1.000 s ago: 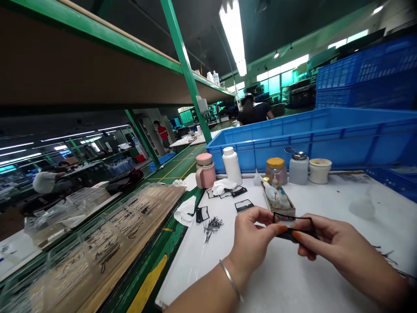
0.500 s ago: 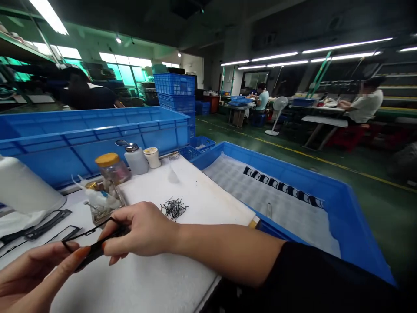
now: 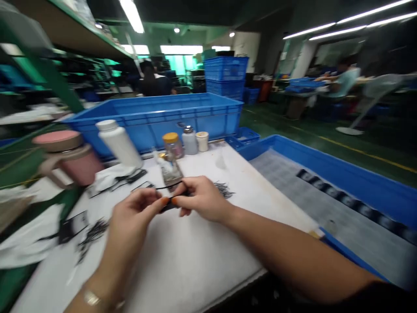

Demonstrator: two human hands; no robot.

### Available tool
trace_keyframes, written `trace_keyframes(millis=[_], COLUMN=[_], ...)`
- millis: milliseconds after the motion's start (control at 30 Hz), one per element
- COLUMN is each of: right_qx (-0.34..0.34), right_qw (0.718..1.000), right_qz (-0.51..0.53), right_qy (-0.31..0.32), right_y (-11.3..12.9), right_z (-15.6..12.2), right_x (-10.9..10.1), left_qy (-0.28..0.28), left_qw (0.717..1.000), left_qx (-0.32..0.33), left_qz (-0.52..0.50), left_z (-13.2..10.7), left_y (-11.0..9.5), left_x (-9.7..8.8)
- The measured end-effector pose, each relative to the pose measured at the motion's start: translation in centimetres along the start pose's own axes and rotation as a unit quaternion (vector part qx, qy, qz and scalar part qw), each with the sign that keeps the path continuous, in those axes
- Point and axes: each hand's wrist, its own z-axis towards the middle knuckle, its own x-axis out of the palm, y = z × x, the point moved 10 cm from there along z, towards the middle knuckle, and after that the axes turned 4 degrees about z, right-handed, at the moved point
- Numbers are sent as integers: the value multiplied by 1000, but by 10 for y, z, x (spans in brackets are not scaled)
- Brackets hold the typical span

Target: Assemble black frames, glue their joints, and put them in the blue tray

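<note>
My left hand (image 3: pixel 138 211) and my right hand (image 3: pixel 200 195) meet above the white worktop (image 3: pixel 195 261), both pinching one thin black frame-like part (image 3: pixel 170 204). Its upper edge arches between the two hands; the fingers hide most of the rest. Just behind it stands a small metal tray (image 3: pixel 171 176) with a squeeze bottle and bits in it. Beyond my right hand lies a pile of short black strips (image 3: pixel 223 190). To the left of my left hand are another heap of black strips (image 3: pixel 93 234) and a flat black part (image 3: pixel 73 226).
A pink mug (image 3: pixel 76 161), a white bottle (image 3: pixel 119 143) and several small jars (image 3: pixel 171 145) line the back. Behind them is a long blue crate (image 3: pixel 156 113). At right, a blue bin (image 3: pixel 280 145) holds a row of black pieces (image 3: pixel 345 198). People sit farther off.
The view has swung left, bringing the pink mug and left side of the table into sight. Both hands still hold the black part, now nearer the middle of the picture.
</note>
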Motion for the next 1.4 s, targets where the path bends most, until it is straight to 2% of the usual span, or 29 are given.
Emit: trace_keyframes(millis=[100,367,700,1400], right_qx=[-3,55,89,108], right_qw=[1000,998,995,993], right_qz=[-28,-8,30,17], right_qy=[0,40,37,37], right_y=[2,-11,-20,-22], right_z=[1,4,5,7], right_x=[0,3,0,-7], left_qy=[18,39,41,68], left_qw=[999,989,984,970], left_qx=[-5,-41,-68,-132], left_qz=[-48,-137,-157,-195], left_z=[-1,-1,1,2], left_y=[-7,-3,7,18], left_x=[7,9,7,11])
